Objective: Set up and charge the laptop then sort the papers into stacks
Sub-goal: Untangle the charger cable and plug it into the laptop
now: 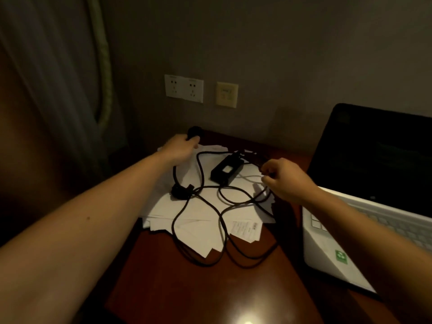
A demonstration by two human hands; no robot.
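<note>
Left hand point(180, 148): fingers curled round the plug point(194, 132) at the counter's point(163, 277) far edge. Right hand point(284, 181) pinches the cord point(181, 192) beside the charger brick point(226, 168), which sits on the papers point(198, 220). Should shake the loops free before reaching for the wall socket point(183, 88), else the papers drag. Laptop point(327, 242) open on the right.

Open white laptop point(327, 249) at right, black charger point(226, 168) atop scattered papers point(201, 218)

Both bare forearms reach forward. The left hand point(181, 146) curls around a black plug point(194, 132); the right hand point(286, 181), fingers curled, pinches a black cable point(233, 203).
</note>
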